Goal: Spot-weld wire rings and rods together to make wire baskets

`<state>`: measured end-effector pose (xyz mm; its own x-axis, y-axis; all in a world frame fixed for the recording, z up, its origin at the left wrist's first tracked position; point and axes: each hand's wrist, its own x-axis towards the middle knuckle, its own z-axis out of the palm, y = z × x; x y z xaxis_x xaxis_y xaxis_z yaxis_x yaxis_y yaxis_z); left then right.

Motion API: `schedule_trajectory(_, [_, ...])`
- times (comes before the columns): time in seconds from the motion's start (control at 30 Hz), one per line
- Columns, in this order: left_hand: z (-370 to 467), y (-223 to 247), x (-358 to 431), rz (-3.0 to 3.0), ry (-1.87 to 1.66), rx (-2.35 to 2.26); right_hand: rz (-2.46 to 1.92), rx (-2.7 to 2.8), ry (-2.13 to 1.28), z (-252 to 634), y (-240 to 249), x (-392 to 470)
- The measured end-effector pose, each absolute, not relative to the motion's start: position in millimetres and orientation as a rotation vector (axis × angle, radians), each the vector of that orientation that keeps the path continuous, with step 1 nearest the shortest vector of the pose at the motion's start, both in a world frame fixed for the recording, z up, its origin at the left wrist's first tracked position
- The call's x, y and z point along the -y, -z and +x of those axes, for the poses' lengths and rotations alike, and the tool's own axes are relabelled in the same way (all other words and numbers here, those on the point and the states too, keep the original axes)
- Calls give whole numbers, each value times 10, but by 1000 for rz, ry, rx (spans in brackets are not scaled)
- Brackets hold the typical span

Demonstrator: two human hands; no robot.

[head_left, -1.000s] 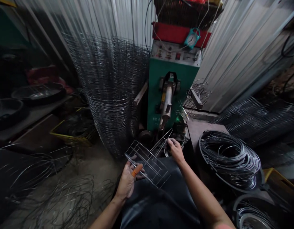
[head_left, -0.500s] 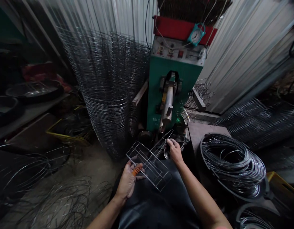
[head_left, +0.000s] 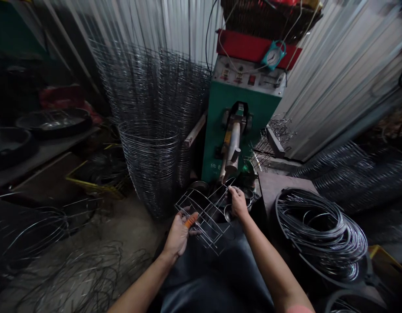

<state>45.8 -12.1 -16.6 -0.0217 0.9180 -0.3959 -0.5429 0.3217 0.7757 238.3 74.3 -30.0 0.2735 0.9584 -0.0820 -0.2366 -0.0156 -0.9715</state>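
In the lower centre of the frame, a wire rack [head_left: 205, 213] slants just below the metal arm [head_left: 234, 141] of a green spot welder [head_left: 217, 117]; the left grip [head_left: 180, 232], orange wrap [head_left: 191, 220] on its thumb, closes around the rack's left edge, while the right grip [head_left: 238, 202] pinches the wires at its narrow upper-right end. White Chinese characters [head_left: 215, 166] on the welder begin with 佛, the rest mostly hidden behind the arm, the smaller line beneath illegible. Above, a teal clock [head_left: 273, 55] rests against a red panel [head_left: 241, 44], its numerals too small to read.
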Motion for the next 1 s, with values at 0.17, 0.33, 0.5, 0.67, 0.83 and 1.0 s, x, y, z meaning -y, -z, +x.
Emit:
schedule_trajectory(0.17, [461,119,99,465,-1231,-1050,-1228,800,-1179,2401,234,-800])
schedule_trajectory(0.33, [512,112,151,443,-1271,-1034,-1333,1037,-1260,2612,165,-425])
schedule_trajectory(0.5, [545,205,195,477,-1341,-1001,-1493,1403,-1236,2760,229,207])
schedule_trajectory(0.67, [536,234,194,442,-1365,-995,-1500,1422,-1085,2668,334,314])
schedule_trajectory(0.83, [540,170,177,418,-1365,-1005,-1479,1426,-1017,2626,355,234])
schedule_trajectory(1.0, [549,154,132,381,-1350,-1013,-1434,1346,-1093,2621,369,241])
